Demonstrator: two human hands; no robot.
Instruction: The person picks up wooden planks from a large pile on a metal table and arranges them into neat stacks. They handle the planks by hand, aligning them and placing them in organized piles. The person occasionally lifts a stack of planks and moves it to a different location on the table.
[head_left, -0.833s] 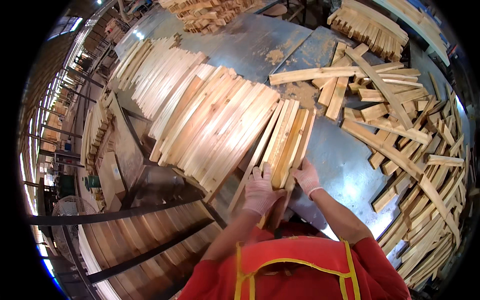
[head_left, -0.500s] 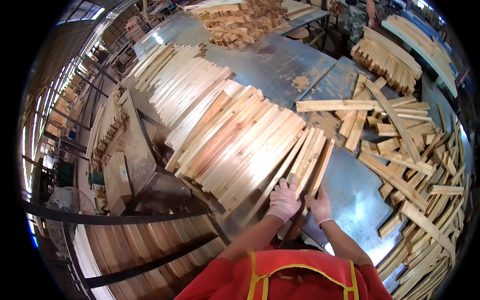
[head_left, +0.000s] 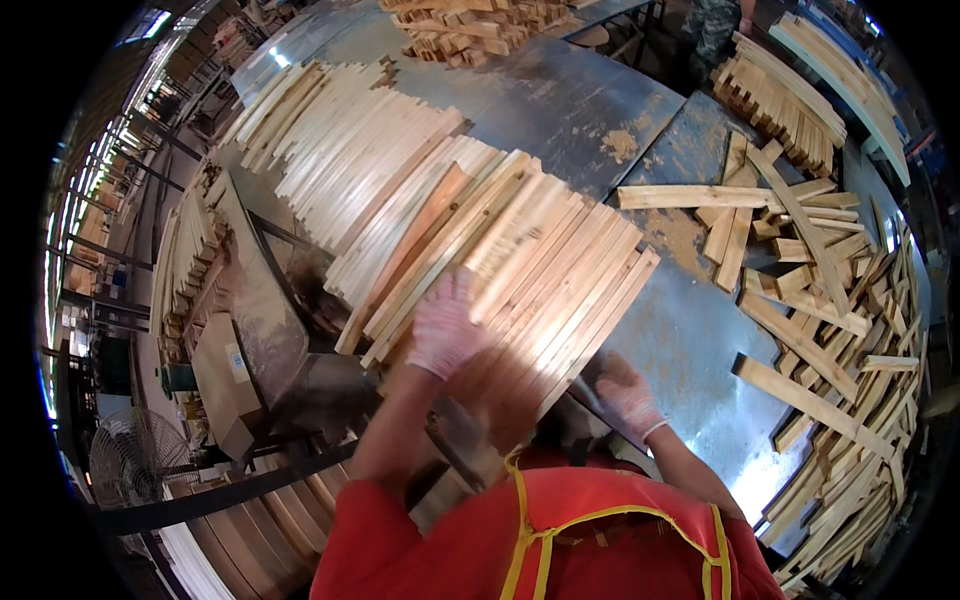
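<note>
My left hand, in a pale pinkish work glove, lies over the near ends of a row of wooden strips, its fingers stretched out on the wood. A light strip just right of those fingers is smeared by motion. My right hand, gloved alike, is off the strips, just right of the row's near right corner and over the metal table. Its fingers look apart with nothing between them, though they are somewhat blurred. The strips lie side by side, slanting away to the upper right.
More strips lie in rows farther back. To the right is a jumbled heap of offcuts. Stacks of wood stand at the far edge. On the left are a cardboard box and a fan. A person stands far right.
My left hand has moved left and up across the strips. My right hand has come off the rightmost strip. The strips on the right, splayed before, now lie close together against the row.
</note>
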